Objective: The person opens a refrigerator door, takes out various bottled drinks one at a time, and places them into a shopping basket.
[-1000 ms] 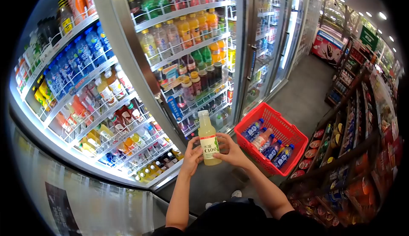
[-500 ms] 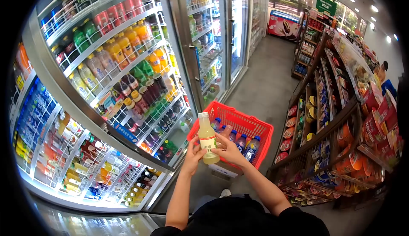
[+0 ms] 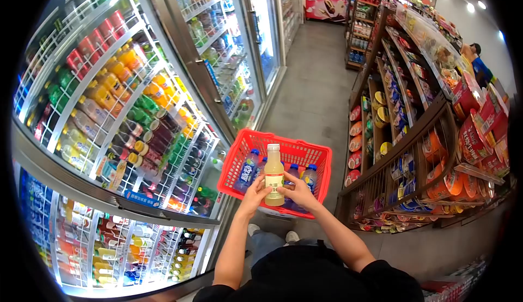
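Note:
A juice bottle (image 3: 274, 177) with pale yellow liquid, a white cap and a cream label stands nearly upright between my two hands. My left hand (image 3: 254, 195) grips its left side near the base. On the other side, my right hand (image 3: 299, 191) closes around the label edge. Below and beyond the bottle is a red shopping basket (image 3: 321, 155), with several blue-capped drink bottles (image 3: 248, 170) inside. The juice bottle hides part of the basket's contents.
Glass-door drink fridges (image 3: 136, 100) line the left side, their shelves packed with bottles and cans. Snack shelves (image 3: 403, 133) stand on the right. A grey floor aisle (image 3: 316, 73) runs between them to a red and blue freezer (image 3: 325, 5). Another person (image 3: 479, 65) is at far right.
The juice bottle has turned more upright in my hands, its label facing me. My view has shifted, so the fridges and shelves sit further left, and more bottles show in the basket.

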Demonstrator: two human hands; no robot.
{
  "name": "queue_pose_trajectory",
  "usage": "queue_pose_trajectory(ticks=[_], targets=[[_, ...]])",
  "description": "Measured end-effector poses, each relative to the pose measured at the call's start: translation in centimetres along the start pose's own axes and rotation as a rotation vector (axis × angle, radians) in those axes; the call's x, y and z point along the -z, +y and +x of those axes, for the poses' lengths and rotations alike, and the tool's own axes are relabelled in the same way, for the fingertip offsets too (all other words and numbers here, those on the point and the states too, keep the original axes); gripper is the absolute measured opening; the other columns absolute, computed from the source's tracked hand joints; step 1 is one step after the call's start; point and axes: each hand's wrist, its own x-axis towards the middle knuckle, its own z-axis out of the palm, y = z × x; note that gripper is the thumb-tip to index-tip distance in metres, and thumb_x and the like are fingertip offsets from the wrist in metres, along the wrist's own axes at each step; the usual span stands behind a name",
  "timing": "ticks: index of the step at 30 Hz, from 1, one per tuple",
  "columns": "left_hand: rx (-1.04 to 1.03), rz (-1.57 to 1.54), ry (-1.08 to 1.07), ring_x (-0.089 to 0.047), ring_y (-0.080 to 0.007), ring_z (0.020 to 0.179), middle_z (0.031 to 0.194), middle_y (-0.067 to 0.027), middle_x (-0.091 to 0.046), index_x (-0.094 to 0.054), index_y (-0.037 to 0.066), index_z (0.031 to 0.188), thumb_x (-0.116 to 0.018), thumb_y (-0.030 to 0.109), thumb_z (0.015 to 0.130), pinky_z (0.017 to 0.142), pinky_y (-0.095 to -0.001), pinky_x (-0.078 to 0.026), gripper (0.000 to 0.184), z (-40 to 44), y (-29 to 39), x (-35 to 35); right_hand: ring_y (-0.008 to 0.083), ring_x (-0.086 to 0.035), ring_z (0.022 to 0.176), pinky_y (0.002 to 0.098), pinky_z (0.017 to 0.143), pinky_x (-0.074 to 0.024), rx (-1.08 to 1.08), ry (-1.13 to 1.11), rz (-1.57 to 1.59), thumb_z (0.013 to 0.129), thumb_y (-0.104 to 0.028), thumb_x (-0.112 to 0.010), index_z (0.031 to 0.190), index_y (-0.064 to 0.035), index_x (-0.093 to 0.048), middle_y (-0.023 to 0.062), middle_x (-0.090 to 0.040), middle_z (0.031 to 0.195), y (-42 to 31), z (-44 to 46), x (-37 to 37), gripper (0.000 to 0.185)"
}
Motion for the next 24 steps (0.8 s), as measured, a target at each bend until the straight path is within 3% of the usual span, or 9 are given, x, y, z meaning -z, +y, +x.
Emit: queue_pose_trajectory(ticks=[1, 7, 9, 13, 15, 16, 20, 23, 24], targets=[[0.041, 0.027, -0.012, -0.053, -0.0201, 0.123, 0.136, -0.015, -0.054, -0.035, 0.0, 0.145, -0.066, 0.015, 0.092, 0.103, -0.0338, -0.042, 0.064, 0.4, 0.0, 0.1, 0.0171, -0.059, 0.113, 0.0293, 0.085, -0.0526, -0.025, 0.022, 0.045, 0.089, -0.013, -0.07, 0.15, -0.0033, -0.032, 0.0096, -0.05, 0.139, 0.1, 0.0, 0.1, 0.072], [0.089, 0.22, -0.079, -0.057, -0.0143, 0.104, 0.118, -0.0069, -0.06, -0.046, 0.003, 0.14, -0.066, 0.02, 0.092, 0.088, -0.031, -0.048, 0.055, 3.8, -2.5, 2.2, 0.0175, -0.063, 0.105, 0.0301, 0.082, -0.054, -0.086, 0.126, -0.089, 0.09, -0.008, -0.067, 0.148, -0.0026, -0.035, 0.0109, -0.056, 0.132, 3.6, 2.1, 0.7, 0.066], [0.105, 0.331, -0.145, -0.057, -0.0138, 0.099, 0.113, -0.0068, -0.061, -0.047, 0.003, 0.138, -0.064, 0.018, 0.093, 0.084, -0.0301, -0.049, 0.051, 4.8, -3.4, 3.1, 0.0192, -0.067, 0.101, 0.0307, 0.083, -0.0536, -0.123, 0.201, -0.144, 0.088, -0.015, -0.069, 0.145, -0.0013, -0.039, 0.0146, -0.063, 0.122, 5.2, 2.5, 0.5, 0.066], [0.157, 0.323, -0.224, -0.059, -0.0149, 0.099, 0.112, -0.0084, -0.062, -0.048, 0.002, 0.136, -0.061, 0.015, 0.095, 0.084, -0.0304, -0.049, 0.045, 7.2, -6.1, 5.1, 0.0246, -0.068, 0.101, 0.0339, 0.085, -0.0532, -0.155, 0.319, -0.284, 0.086, -0.022, -0.071, 0.139, -0.001, -0.045, 0.0186, -0.065, 0.118, 8.2, 3.7, 0.0, 0.063], [0.253, 0.49, -0.218, -0.06, -0.0166, 0.101, 0.114, -0.0096, -0.063, -0.051, 0.001, 0.134, -0.057, 0.012, 0.096, 0.085, -0.0314, -0.05, 0.04, 8.3, -7.1, 5.7, 0.0311, -0.067, 0.102, 0.0379, 0.087, -0.0518, -0.094, 0.351, -0.472, 0.083, -0.028, -0.072, 0.135, -0.002, -0.049, 0.0222, -0.065, 0.116, 9.4, 4.3, -0.1, 0.062], [0.201, 0.567, -0.226, -0.062, -0.0199, 0.103, 0.116, -0.013, -0.064, -0.053, 0.0, 0.132, -0.057, 0.012, 0.095, 0.087, -0.0332, -0.05, 0.039, 8.8, -7.5, 5.9, 0.0359, -0.065, 0.103, 0.0408, 0.09, -0.0505, -0.109, 0.39, -0.502, 0.083, -0.027, -0.071, 0.129, -0.0036, -0.053, 0.0234, -0.065, 0.113, 9.8, 4.6, -0.3, 0.056], [0.247, 0.804, -0.258, -0.064, -0.0256, 0.102, 0.112, -0.0197, -0.067, -0.056, -0.002, 0.125, -0.061, 0.017, 0.089, 0.088, -0.0358, -0.05, 0.041, 10.1, -7.3, 5.8, 0.0303, -0.064, 0.107, 0.0386, 0.091, -0.0498, -0.237, 0.321, -0.506, 0.087, -0.024, -0.069, 0.135, 0.0, -0.047, 0.021, -0.064, 0.119, 9.5, 5.3, -0.2, 0.058], [0.193, 0.9, -0.352, -0.065, -0.027, 0.101, 0.109, -0.0201, -0.068, -0.059, -0.002, 0.121, -0.062, 0.017, 0.089, 0.087, -0.0375, -0.05, 0.038, 11.0, -9.7, 6.6, 0.0378, -0.063, 0.106, 0.0419, 0.089, -0.0501, -0.316, 0.277, -0.698, 0.083, -0.029, -0.071, 0.125, -0.0011, -0.055, 0.0254, -0.065, 0.109, 10.3, 5.7, -0.1, 0.054], [0.268, 0.914, -0.364, -0.067, -0.0296, 0.097, 0.104, -0.0217, -0.069, -0.062, -0.001, 0.117, -0.063, 0.019, 0.087, 0.084, -0.0394, -0.051, 0.035, 10.5, -8.2, 5.8, 0.0379, -0.064, 0.105, 0.0421, 0.089, -0.0502, -0.323, 0.266, -0.732, 0.081, -0.032, -0.072, 0.121, -0.0028, -0.058, 0.0246, -0.066, 0.109, 10.7, 5.9, -0.1, 0.051]])
